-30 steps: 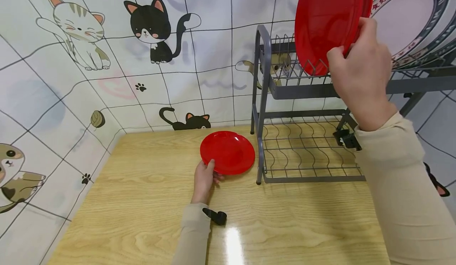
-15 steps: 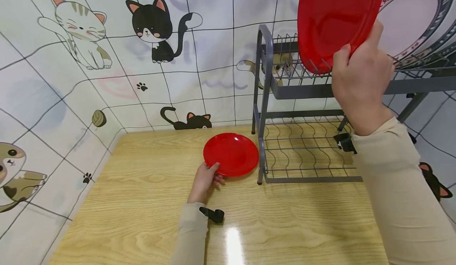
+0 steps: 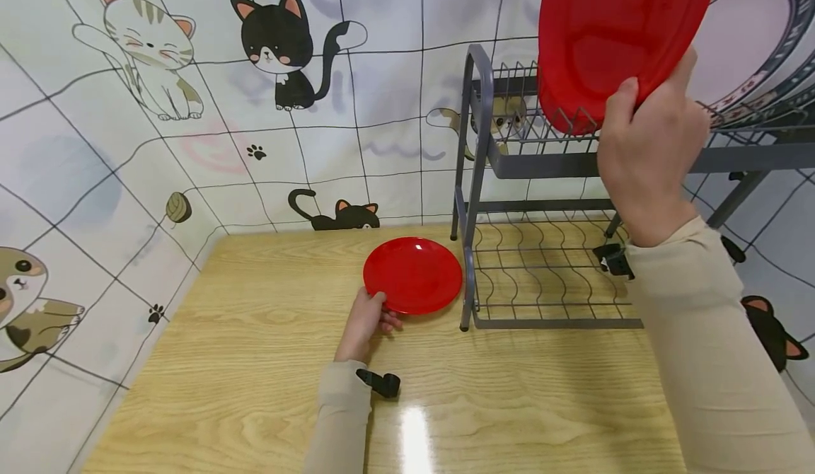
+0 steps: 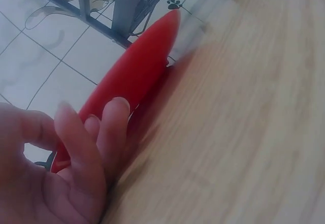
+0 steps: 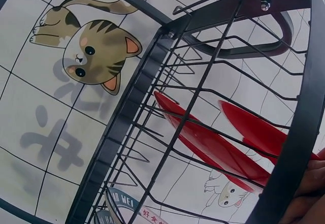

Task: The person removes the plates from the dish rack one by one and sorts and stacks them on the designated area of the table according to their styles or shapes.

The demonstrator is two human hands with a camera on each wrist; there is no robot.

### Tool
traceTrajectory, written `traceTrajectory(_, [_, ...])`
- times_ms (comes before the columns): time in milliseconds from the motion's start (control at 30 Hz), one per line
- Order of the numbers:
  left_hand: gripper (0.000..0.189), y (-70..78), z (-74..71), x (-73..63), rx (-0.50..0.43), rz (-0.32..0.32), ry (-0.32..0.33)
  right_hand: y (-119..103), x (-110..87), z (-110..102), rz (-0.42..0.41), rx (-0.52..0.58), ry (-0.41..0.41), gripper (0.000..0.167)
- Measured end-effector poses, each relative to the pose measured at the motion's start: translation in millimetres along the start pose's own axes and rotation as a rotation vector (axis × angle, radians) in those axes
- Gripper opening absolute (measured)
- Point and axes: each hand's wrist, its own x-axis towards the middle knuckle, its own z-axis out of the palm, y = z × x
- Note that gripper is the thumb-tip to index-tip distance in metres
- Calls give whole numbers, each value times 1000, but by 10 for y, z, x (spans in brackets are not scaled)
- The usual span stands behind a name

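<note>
In the head view, we see our left hand (image 3: 366, 324) pinching the near-left rim of the low red plate (image 3: 415, 276), which lies ahead and rightward, just left of the rack (image 3: 547, 166). Our right hand (image 3: 656, 145) grips the standing red plate (image 3: 620, 42), up and left of it, long axis rising rightward.

The left wrist view shows us fingers (image 4: 114, 127) at the low red plate's near edge.

In the right wrist view, we see two red plates (image 5: 210, 140) beyond the wires; we cannot tell here whether the right hand holds both.

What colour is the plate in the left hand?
That plate is plain red; the head view shows it best.
</note>
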Motion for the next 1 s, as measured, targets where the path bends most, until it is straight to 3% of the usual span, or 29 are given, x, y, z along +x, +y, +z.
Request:
traceTrajectory(267, [29, -21, -1, -3, -14, -6, 0, 20, -31, 20, 33, 79, 52, 44])
traceTrajectory(467, [44, -10, -8, -3, -28, 1, 21, 9, -1, 36, 15, 197, 108, 41])
traceTrajectory(733, [48, -4, 24, 16, -14, -6, 22, -12, 10, 17, 57, 340, 120, 37])
traceTrajectory(900, [47, -1, 26, 22, -9, -12, 15, -48, 4, -24, 95, 486, 121, 32])
traceTrajectory(1000, [48, 5, 20, 24, -9, -15, 0, -57, -1, -60, 127, 628, 130, 28])
